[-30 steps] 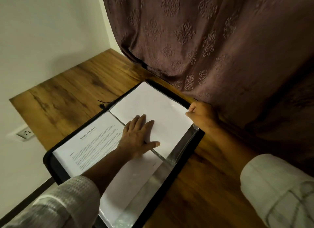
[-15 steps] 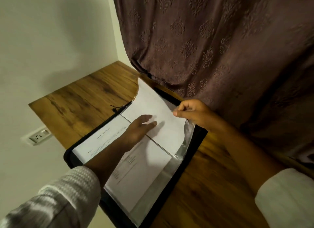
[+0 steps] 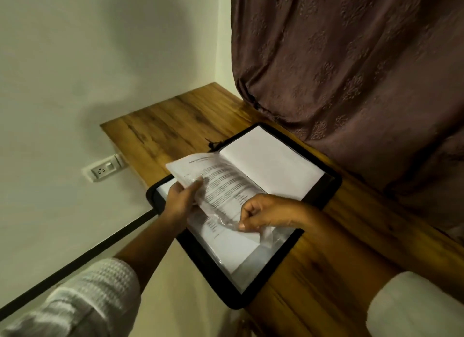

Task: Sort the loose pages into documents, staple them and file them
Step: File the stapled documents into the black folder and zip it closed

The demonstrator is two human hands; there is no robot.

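Here's the printed document (image 3: 226,183), sitting in a clear plastic sleeve and lifted off the open black folder (image 3: 251,301), arched up mid-turn over the middle of the spread. The left hand (image 3: 180,201) grips the sleeve's left edge, thumb on top and fingers curled beneath. The right hand (image 3: 266,211) pinches the crinkled plastic at the sleeve's near edge between thumb and fingertips, so both hands are closed on that one sleeve. Beyond it, on the far right half of the folder, lies a blank white page (image 3: 271,166). Under the raised sleeve, on the near half, another sheet (image 3: 233,246) with a little print lies under plastic. The folder rests on the wooden desk (image 3: 175,120), with a brown curtain (image 3: 351,60) hanging at the far right and a wall socket (image 3: 103,171) off to the left. By my reading we're deep in the filing stage: several pages are already sleeved, and no stapler or loose pile is in view. Whether these sheets are stapled can't be made out, nor how many remain to file.
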